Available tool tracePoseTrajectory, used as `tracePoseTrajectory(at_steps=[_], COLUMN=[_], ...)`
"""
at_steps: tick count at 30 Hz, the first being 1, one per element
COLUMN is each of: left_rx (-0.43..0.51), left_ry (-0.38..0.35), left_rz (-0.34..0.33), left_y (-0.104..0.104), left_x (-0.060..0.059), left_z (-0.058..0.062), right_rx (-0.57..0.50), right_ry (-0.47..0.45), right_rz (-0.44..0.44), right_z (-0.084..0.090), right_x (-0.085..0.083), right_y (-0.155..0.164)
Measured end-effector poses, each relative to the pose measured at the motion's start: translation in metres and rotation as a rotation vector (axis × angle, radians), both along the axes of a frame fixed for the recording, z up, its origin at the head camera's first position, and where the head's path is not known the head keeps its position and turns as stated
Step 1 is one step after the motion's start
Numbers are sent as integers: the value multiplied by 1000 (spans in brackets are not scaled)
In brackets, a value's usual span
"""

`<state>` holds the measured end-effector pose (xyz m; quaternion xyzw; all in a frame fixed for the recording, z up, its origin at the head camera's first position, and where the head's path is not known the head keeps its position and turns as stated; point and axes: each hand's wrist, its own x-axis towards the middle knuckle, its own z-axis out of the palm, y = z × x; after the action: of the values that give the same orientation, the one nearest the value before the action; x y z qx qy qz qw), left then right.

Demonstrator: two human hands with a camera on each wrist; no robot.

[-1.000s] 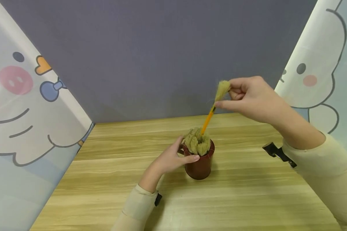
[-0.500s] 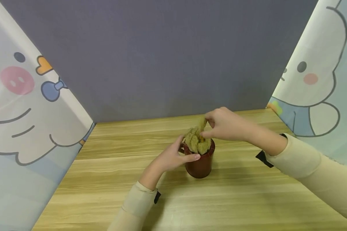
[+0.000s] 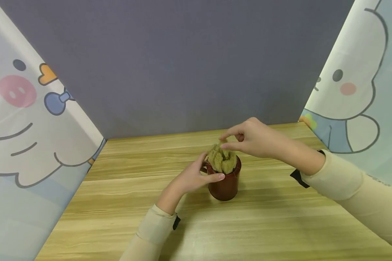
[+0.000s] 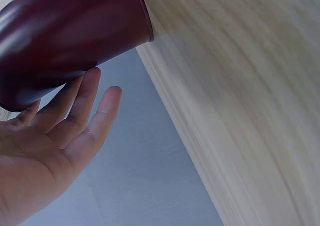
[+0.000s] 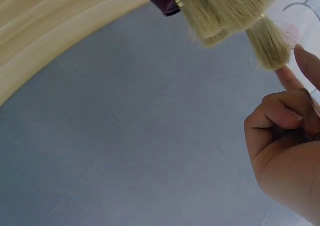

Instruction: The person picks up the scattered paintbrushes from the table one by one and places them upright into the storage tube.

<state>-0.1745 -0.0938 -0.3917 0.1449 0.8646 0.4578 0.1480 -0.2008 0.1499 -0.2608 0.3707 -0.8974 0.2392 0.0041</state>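
Note:
A dark red cup (image 3: 223,189) stands on the table, packed with brushes (image 3: 228,166) whose pale bristles point up over the rim. My left hand (image 3: 192,177) holds the cup from its left side, thumb across the front near the rim. In the left wrist view, fingers (image 4: 82,103) bend along the cup's wall. Over the bristles is my right hand (image 3: 256,140), thumb and index finger apart. In the right wrist view its index fingertip meets the bristle end of one brush (image 5: 270,45) that sticks up beyond the others. That brush's handle is hidden.
The light wood table (image 3: 117,195) meets a grey backdrop (image 3: 189,65) behind the cup. Printed cartoon panels (image 3: 26,145) flank both sides.
My right hand brought an orange-handled brush down, handle first, into the cup among the other brushes. Its thumb and index finger have since spread. The left hand keeps its hold.

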Motion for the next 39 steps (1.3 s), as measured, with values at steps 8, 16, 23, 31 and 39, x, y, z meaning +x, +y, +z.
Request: tracePoseTrajectory(at_steps=[8,16,23,31,39], left_rx=[12,15,4,9,-9], left_ry=[-10,10,9,26,16], left_rz=[-2,-4,-7,-13,-18], left_y=[0,1,3,9,11], left_x=[-1,-3,-3,-4,-3], left_z=[0,-1,-4,-3,-2], right_rx=[-63,-90,-94,-113,-152], right_ry=[25,-161,-212,-204,-212], right_rz=[26,-45,-82,-96,-123], right_z=[-20,-37,-46,-49,-54], right_x=[-7,-14,-16,-2,4], right_y=[2,1,1,12,17])
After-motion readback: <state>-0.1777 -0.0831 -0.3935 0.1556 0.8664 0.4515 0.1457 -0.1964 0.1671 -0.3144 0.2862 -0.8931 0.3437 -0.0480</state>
